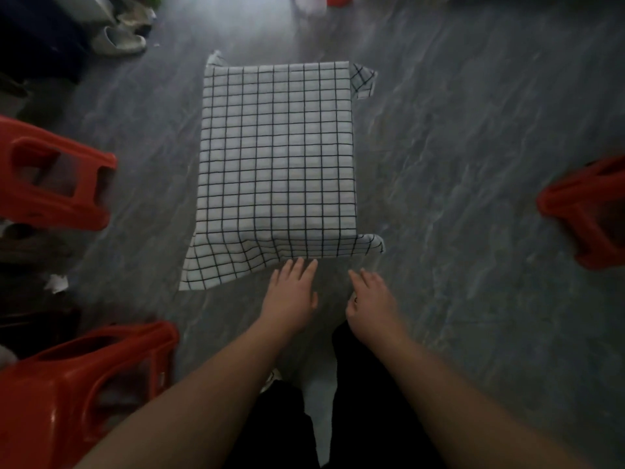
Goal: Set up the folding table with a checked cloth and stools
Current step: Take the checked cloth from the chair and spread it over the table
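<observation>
Two open, empty grips, left hand [293, 292] and right hand [371, 299]; we'd pinch the soft, light white black-checked cloth [275, 157] at its hem.

Matt checked cloth [275, 154]; glossy plastic stools [57, 184]

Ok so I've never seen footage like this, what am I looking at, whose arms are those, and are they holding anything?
There is no machine here. A person wears a camera on the head, looking down, so the bare arms are their own. The left hand and right hand reach forward with fingers spread, holding nothing; the left fingertips are at the near edge of the checked cloth. The cloth covers a small table, which is hidden beneath it. Three red stools stand on the grey floor: two left, one right.
</observation>
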